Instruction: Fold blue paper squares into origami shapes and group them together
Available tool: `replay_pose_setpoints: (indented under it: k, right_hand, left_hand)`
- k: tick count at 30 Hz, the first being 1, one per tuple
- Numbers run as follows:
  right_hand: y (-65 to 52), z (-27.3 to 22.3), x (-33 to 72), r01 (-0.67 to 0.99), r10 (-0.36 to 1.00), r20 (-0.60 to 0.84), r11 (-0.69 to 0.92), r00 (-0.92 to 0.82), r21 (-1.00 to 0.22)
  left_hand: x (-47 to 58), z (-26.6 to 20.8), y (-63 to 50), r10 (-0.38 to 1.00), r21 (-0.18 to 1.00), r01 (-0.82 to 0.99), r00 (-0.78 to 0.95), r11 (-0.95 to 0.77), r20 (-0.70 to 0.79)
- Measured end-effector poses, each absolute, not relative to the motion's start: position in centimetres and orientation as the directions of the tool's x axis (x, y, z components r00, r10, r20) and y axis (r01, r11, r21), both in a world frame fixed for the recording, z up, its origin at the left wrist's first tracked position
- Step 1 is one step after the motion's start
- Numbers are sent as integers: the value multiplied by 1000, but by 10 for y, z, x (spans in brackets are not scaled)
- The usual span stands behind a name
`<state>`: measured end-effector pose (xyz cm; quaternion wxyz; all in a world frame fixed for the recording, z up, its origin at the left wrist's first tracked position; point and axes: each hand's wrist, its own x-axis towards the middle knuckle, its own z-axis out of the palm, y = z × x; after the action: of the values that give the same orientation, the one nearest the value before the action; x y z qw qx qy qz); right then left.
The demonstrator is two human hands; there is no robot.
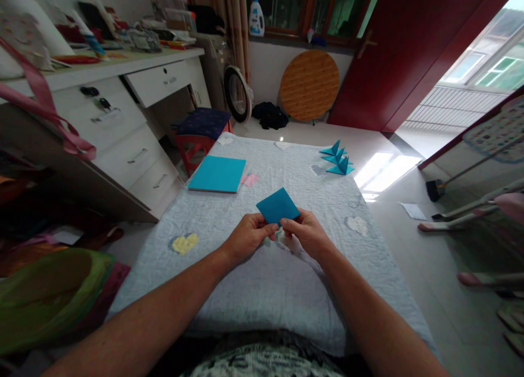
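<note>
A small blue folded paper square [279, 205] is held up between both hands over the table, one corner pointing away from me. My left hand [248, 236] pinches its left lower edge, the thumb lying near the bottom corner. On the other side, my right hand [306, 231] grips the right lower edge with thumb and fingers. A stack of larger blue paper sheets [218, 174] lies flat at the left of the table. Several folded blue origami pieces [338, 160] with pointed tips stand in a row at the far right edge.
A pale quilted cloth with heart shapes covers the table [229, 289]. Left are a white desk [123, 126] and a stool [202, 126] with a dark seat. Beyond are an open-doored washing machine [237, 93] and a round wooden board [310, 85]. A red door [393, 55] stands behind.
</note>
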<state>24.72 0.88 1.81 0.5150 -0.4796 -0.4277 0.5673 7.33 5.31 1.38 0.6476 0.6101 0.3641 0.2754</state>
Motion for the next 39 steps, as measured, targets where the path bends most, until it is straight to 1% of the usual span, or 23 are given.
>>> replay_pose_setpoints:
  k: [2, 4, 9, 12, 14, 18, 22, 24, 26, 29, 32, 35, 39]
  right_hand:
    - [9, 18, 245, -122, 995, -96, -93, 22, -988]
    - [10, 19, 246, -111, 995, -91, -86, 42, -990]
    - [14, 16, 255, -205, 987, -100, -72, 126, -976]
    - [14, 15, 256, -224, 982, -124, -90, 143, -970]
    - [14, 16, 255, -218, 981, -132, -99, 142, -971]
    - [11, 16, 252, -192, 980, -162, -137, 117, -972]
    - [11, 14, 252, -225, 978, -191, -168, 83, -960]
    - [11, 13, 253, -230, 983, -163, -141, 81, -963]
    - [10, 14, 255, -207, 992, -92, -73, 84, -976]
    - [7, 16, 259, -85, 993, 91, 97, 80, -992]
    - [3, 18, 261, 145, 966, 256, 256, -17, -956]
    - [1, 18, 260, 319, 939, 327, 343, -106, -883]
    - [1, 16, 256, 401, 926, 361, 375, -113, -836]
  left_hand:
    - [73, 14, 53, 786, 992, 74, 606, 98, -122]
    - [73, 13, 53, 779, 991, 82, 613, 102, -131]
    - [72, 14, 50, 745, 979, 92, 637, 183, -199]
    - [71, 16, 51, 735, 974, 63, 646, 218, -206]
    - [71, 17, 54, 780, 975, 6, 600, 220, -180]
    - [71, 15, 62, 886, 973, -107, 444, 202, -135]
    - [71, 15, 66, 921, 976, -131, 373, 174, -115]
    - [70, 16, 66, 924, 977, -129, 365, 169, -112]
    - [69, 16, 65, 929, 978, -130, 354, 166, -110]
    - [68, 16, 66, 934, 975, -143, 340, 170, -113]
    - [67, 15, 66, 922, 970, -143, 362, 199, -136]
    - [67, 15, 66, 907, 972, -118, 397, 203, -141]
    - [66, 14, 67, 904, 979, -97, 409, 178, -124]
